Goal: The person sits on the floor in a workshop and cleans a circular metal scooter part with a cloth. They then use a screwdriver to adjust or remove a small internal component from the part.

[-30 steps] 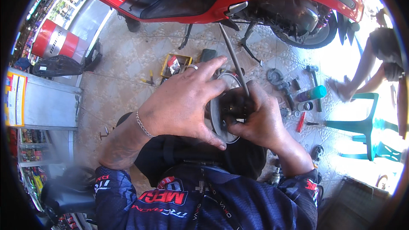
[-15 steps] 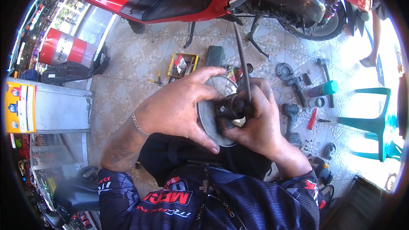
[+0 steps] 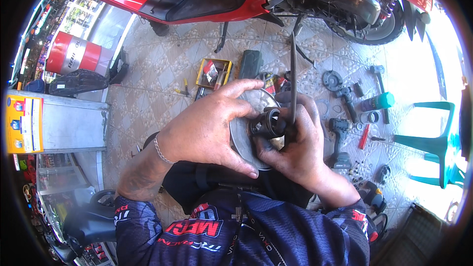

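Observation:
My left hand (image 3: 199, 125) is spread round the rim of a round grey metal pulley disc (image 3: 240, 135), thumb and fingers gripping its edge. From the disc's middle a dark, hollow hub (image 3: 268, 122) sticks out toward my right. Closed round a long, thin, dark metal bar (image 3: 293, 76), my right hand (image 3: 304, 143) is right beside the hub, its thumb low near the disc. The bar points away from me, its tip tapered. Its other end is hidden in my right fist, so its exact kind cannot be told. My fingertips look blackened.
A red motorbike (image 3: 217, 0) stands across the far side. On the tiled floor lie a yellow tray (image 3: 214, 74), a cordless driver (image 3: 338, 138), a teal-capped bottle (image 3: 377, 102) and a hammer (image 3: 380, 88). A teal chair (image 3: 443, 143) is at right, a counter (image 3: 74, 123) at left.
The bar has swung to stand more upright in the picture, its tip moving right. The hub's open end shows more now. A bystander's leg at the far right has left view.

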`<state>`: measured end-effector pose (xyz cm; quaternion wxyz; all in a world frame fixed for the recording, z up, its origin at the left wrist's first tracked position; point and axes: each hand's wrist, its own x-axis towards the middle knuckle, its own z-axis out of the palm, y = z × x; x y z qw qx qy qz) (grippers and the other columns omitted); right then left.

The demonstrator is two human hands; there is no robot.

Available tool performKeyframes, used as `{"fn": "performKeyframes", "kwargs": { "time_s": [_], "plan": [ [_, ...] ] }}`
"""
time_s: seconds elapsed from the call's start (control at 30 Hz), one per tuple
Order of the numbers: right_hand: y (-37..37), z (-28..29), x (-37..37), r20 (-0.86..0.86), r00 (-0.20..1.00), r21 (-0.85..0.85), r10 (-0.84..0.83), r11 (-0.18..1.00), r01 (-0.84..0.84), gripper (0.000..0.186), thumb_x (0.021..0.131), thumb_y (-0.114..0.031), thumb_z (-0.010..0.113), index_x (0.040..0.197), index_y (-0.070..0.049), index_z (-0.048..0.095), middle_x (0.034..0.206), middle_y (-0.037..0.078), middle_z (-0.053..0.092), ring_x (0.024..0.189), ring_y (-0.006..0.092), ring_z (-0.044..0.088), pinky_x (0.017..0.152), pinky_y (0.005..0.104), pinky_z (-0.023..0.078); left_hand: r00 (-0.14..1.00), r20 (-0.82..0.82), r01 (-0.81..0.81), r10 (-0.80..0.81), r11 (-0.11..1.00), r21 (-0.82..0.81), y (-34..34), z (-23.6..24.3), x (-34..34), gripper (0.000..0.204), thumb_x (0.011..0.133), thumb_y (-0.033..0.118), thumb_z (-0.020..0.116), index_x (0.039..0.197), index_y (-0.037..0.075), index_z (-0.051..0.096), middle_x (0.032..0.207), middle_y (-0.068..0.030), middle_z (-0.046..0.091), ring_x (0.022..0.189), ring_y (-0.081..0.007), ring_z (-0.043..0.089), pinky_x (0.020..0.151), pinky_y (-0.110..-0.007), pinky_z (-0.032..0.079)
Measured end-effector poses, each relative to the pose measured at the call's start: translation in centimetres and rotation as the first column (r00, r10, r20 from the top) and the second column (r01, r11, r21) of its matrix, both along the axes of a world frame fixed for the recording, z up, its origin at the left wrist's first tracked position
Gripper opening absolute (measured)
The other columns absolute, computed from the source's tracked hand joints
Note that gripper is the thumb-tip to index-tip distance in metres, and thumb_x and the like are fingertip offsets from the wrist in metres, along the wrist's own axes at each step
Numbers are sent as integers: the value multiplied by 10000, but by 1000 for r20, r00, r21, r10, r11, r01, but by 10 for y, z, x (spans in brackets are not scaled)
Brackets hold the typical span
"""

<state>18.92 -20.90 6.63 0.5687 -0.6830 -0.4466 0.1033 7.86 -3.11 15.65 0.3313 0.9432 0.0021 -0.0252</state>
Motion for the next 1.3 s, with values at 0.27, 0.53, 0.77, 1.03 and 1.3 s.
{"fn": "performKeyframes", "kwargs": {
  "time_s": [0.27, 0.53, 0.77, 1.03, 1.3],
  "plan": [
    [-54, 54, 57, -480, 877, -249, -32, 963, -101, 588, 741, -8, 636, 1323, 32, 559, 1153, 118, 530, 970, 211, 555, 845, 299, 466, 999, 27, -18, 19, 999, -33, 2, -5, -8, 795, 509, 434, 1010, 1061, -63, 727, 1473, -261, 489, 1323, -391, 553, 1116, -432, 452],
    [-96, 80, 70, -164, 972, -17, -168, 986, 168, 440, 852, -71, 568, 1252, 92, 649, 993, 78, 591, 785, 150, 533, 711, 262, 422, 999, 25, -32, 34, 998, -57, 2, -10, -10, 826, 485, 407, 1026, 1139, 4, 724, 1492, -231, 504, 1371, -373, 515, 1133, -453, 427],
    [-36, -21, 20, -534, 845, 38, 6, 999, 16, 495, 836, -148, 837, 1235, 0, 584, 1029, 22, 615, 885, 75, 567, 754, 237, 475, 996, -43, -84, 81, 995, -60, -3, -10, -16, 842, 515, 385, 1019, 1197, 7, 701, 1522, -230, 457, 1413, -383, 464, 1156, -458, 401],
    [-27, -19, 8, -245, 965, -193, 91, 971, -141, 479, 766, -111, 863, 1151, -37, 589, 989, 75, 656, 889, 184, 658, 790, 337, 538, 990, -7, -143, 143, 990, -8, -16, -25, -30, 855, 592, 401, 983, 1252, -26, 648, 1550, -282, 347, 1443, -416, 415, 1171, -449, 400],
    [-24, -21, 10, -247, 967, -248, 61, 961, -124, 515, 731, -113, 898, 1136, -35, 588, 956, 62, 671, 880, 146, 657, 791, 320, 546, 924, 21, -376, 381, 920, -109, -33, -51, -30, 523, 675, 169, 926, 1145, 63, 722, 1500, -184, 455, 1439, -366, 425, 1179, -445, 374]
  ]
}}
